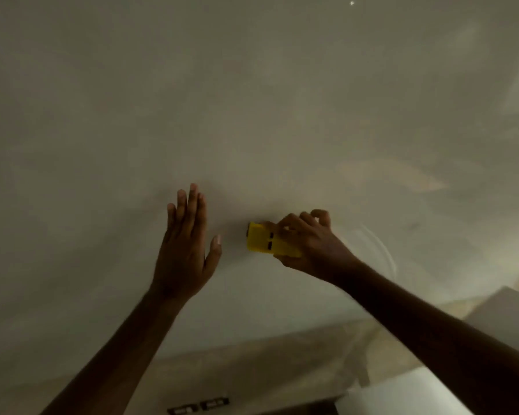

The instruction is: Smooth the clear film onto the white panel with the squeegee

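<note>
A large white panel (pixel 252 100) fills most of the view in dim light. The clear film (pixel 378 247) on it shows only as faint curved edges and reflections right of my right hand. My right hand (pixel 309 244) grips a yellow squeegee (pixel 264 239), whose left end lies against the panel. My left hand (pixel 186 244) presses flat on the panel a short way left of the squeegee, fingers straight and pointing up, thumb spread toward the tool.
Below the panel runs a beige floor or ledge (pixel 267 360). A white box-like surface (pixel 504 319) stands at the right edge, another white surface (pixel 402 393) at the bottom right. Two small dark outlets (pixel 198 406) sit at the bottom centre.
</note>
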`<state>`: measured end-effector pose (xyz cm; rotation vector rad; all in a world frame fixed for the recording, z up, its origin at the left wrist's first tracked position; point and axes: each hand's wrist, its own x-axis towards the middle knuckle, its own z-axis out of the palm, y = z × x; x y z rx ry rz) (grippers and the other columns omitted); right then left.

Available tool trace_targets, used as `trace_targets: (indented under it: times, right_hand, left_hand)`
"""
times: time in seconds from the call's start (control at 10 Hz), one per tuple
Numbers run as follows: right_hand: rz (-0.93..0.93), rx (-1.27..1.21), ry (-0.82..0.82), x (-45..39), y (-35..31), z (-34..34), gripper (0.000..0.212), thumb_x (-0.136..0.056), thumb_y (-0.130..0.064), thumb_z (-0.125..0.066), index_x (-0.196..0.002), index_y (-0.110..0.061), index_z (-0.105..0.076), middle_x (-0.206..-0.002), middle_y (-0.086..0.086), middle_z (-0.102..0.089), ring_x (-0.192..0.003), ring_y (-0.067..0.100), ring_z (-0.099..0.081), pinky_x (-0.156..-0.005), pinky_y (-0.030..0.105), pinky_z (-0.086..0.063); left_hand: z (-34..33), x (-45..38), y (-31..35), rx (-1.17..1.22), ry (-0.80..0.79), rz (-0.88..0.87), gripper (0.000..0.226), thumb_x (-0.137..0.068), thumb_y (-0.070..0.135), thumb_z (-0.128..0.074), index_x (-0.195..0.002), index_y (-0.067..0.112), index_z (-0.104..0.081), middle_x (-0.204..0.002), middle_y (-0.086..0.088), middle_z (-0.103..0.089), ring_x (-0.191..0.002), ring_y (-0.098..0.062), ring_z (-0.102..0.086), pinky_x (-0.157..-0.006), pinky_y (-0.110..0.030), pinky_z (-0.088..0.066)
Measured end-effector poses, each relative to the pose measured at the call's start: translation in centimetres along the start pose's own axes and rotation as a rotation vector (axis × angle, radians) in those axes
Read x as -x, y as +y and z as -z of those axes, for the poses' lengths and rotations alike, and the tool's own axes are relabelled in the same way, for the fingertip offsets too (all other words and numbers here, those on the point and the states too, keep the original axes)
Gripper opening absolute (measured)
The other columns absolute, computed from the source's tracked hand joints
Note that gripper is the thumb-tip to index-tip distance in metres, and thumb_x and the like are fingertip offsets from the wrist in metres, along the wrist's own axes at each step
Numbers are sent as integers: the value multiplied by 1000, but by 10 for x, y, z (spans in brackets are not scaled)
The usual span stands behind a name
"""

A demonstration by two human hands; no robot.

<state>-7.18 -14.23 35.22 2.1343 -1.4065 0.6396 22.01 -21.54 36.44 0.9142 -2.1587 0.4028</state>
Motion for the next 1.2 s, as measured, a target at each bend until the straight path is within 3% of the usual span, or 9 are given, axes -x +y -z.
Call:
trace_targets:
  times: [0.1, 0.2, 0.4, 0.6, 0.8, 1.1, 1.2]
  right_hand:
    - [-279, -143, -76, 71, 1, -18, 76, -88, -57, -68, -156, -34, -44, -123, -4, -57, -106, 26, -61, -100, 46, -33]
    - [-714, -233, -171, 175, 1, -44, 80, -86, -61, -71, -156, -35, -44, -117, -5, -57, -105, 22, -60, -100, 43, -32]
    - [-1266, -311, -343, 321, -17, -73, 74, -88, -56, -78, -151, -31, -47, -123, -1, -65, -105, 24, -68, -99, 44, -39]
    - [-1546, -303, -593, 406, -41, -101, 69, -93, -52, -74, -147, -25, -42, -136, 3, -62, -117, 29, -63, -96, 46, -43]
    - [-1598, -286, -760, 452, -63, -115, 64, -96, -40, -73, -146, -22, -38, -140, 6, -54, -123, 33, -52, -95, 48, -40]
    - [-1620, -302, -841, 484, -65, -136, 45, -105, -39, -54, -141, -19, -36, -134, 10, -55, -119, 36, -54, -98, 49, -35]
    - [-1636, -271, -804, 491, -67, -143, 57, -99, -38, -66, -144, -18, -37, -135, 13, -55, -120, 38, -55, -102, 52, -39]
  left_hand:
    - [-19, 5, 20, 40, -29, -32, 77, -107, 34, -39, -168, -5, -13, -178, -25, -6, -167, -38, 2, -137, -45, 3]
    - [-45, 5, 44, 92, -72, -58, 77, -108, 35, -38, -168, -5, -12, -178, -24, -4, -166, -37, 4, -136, -46, 4]
    - [-77, 3, 77, 163, -124, -97, 78, -108, 35, -36, -168, -5, -10, -178, -26, -1, -166, -38, 6, -136, -46, 5]
    - [-93, 8, 97, 185, -195, -131, 78, -108, 35, -36, -169, -4, -9, -178, -27, -2, -166, -40, 6, -136, -46, 5]
    - [-100, 18, 107, 165, -222, -156, 77, -108, 35, -36, -168, -5, -10, -177, -28, -3, -165, -37, 8, -136, -46, 6]
    - [-95, 30, 95, 127, -250, -141, 77, -108, 33, -37, -168, -7, -13, -177, -29, -6, -165, -38, 6, -136, -47, 4]
    - [-85, 32, 89, 110, -252, -141, 77, -108, 34, -38, -168, -6, -12, -177, -28, -5, -165, -38, 5, -136, -48, 2]
